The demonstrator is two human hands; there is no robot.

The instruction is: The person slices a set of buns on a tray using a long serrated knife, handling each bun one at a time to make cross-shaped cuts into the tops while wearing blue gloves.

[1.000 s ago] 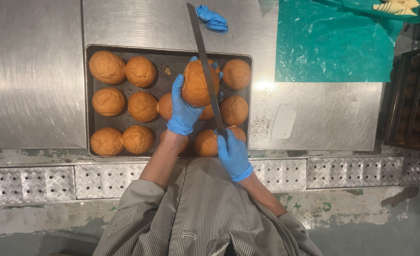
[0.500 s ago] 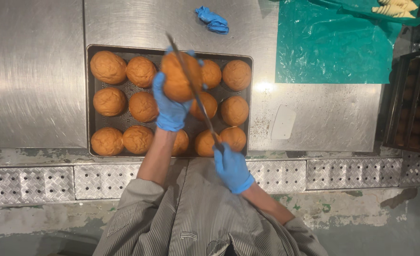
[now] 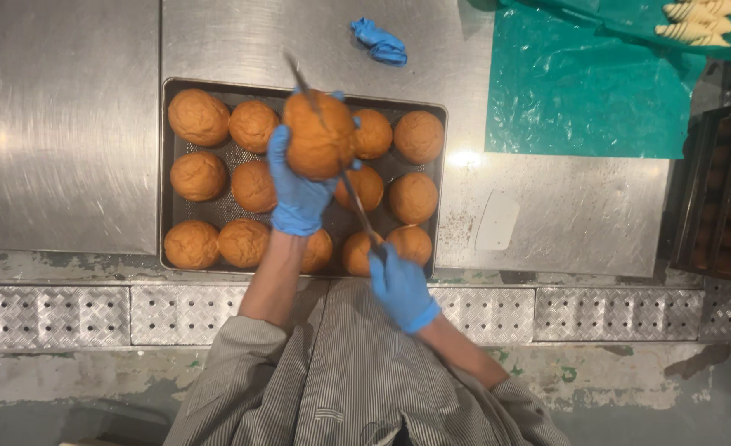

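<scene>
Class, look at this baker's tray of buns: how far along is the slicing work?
Done: nothing shows as cut. In hand: the left hand lifts one bun while the right hand runs a knife into it. Left: the other buns in the tray look whole.

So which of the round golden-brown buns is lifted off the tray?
The round golden-brown bun gripped in the blue-gloved left hand, with the long knife against it; the others sit in the dark metal tray.

We see a steel worktop; right of it a green sheet, below it a tread-plate ledge.
</scene>
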